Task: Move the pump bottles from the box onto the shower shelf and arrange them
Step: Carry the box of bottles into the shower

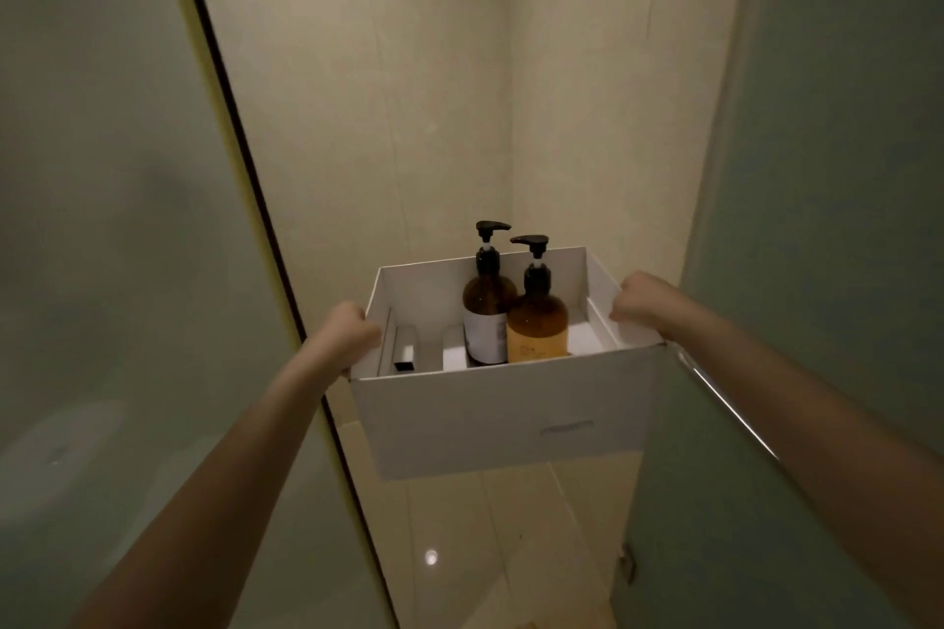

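I carry a white cardboard box (pixel 505 414) in front of me at chest height. My left hand (pixel 351 332) grips its left rim and my right hand (pixel 641 301) grips its right rim. Two amber pump bottles with black pumps stand upright in the box's right half, touching each other: a darker one with a white label (pixel 485 317) behind and to the left, and a lighter one with a yellow label (pixel 537 322) in front. Small white packages (pixel 454 347) lie on the box floor. No shower shelf is in view.
A frosted glass panel with a dark edge (pixel 240 133) runs down the left. Another glass door with a metal bar handle (pixel 725 404) stands at the right. Beige tiled walls meet in a corner ahead. Glossy tiled floor (pixel 485 552) lies below the box.
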{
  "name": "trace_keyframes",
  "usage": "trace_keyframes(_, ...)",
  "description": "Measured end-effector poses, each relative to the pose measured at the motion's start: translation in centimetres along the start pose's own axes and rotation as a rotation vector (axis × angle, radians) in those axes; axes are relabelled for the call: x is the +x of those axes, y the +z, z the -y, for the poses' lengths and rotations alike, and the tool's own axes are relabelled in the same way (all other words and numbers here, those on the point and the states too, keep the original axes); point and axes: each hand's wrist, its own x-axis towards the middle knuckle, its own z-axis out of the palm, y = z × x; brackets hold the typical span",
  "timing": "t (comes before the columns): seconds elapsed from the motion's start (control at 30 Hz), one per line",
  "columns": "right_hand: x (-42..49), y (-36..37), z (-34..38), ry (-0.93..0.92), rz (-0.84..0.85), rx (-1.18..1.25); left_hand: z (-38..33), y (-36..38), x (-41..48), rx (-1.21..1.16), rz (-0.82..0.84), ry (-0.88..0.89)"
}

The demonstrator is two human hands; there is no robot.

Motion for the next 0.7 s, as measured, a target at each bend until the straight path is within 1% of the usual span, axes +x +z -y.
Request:
trace_keyframes(0.37, 15.1, -1.7, 2.8, -0.045, -0.002, -0.035, -4.4, 1.7, 13.5, 0.037, -0.066, -0.004)
trace_keyframes(0.7, 27.1, -2.0, 5.5, -0.038, 0.006, -0.008, -6.8, 3.2, 25.7, 0.048, -0.052, -0.006)
